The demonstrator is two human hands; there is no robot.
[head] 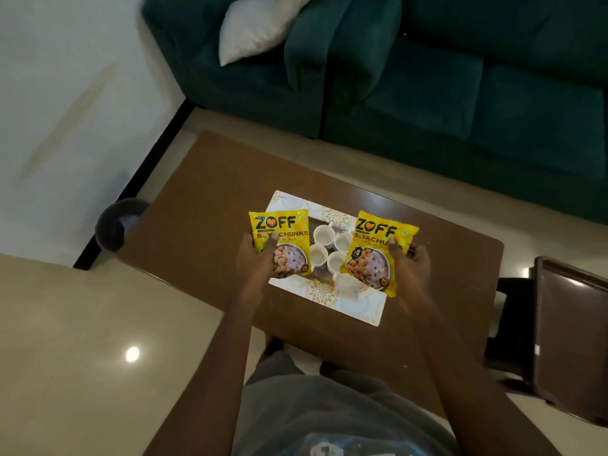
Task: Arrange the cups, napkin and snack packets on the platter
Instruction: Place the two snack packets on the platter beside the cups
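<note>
You hold two yellow snack packets up over the platter, one per hand. Your left hand (255, 258) grips the left packet (281, 240) at its lower left, thumb across the front, fingers behind. Your right hand (409, 261) grips the right packet (381, 250) along its right edge, thumb on the front, fingers wrapped behind. Both packets face up toward you, print readable, the right one tilted a bit clockwise. Neither one looks to be lying on the platter; both are held above it.

The platter (355, 307) is white and rectangular with gold flower prints, and it sits on the brown wooden table (204, 209), turned at an angle. Four white cups (327, 246) stand upright in a tight cluster in the middle of the platter, between the two packets. A pale folded napkin (350, 284) lies on the platter just below the cups, partly hidden by the right packet; its edges are blurry.

Behind the table: a dark green sofa (460, 93) with a white cushion (256, 31). A dark chair (566, 330) stands at the table's right end.
</note>
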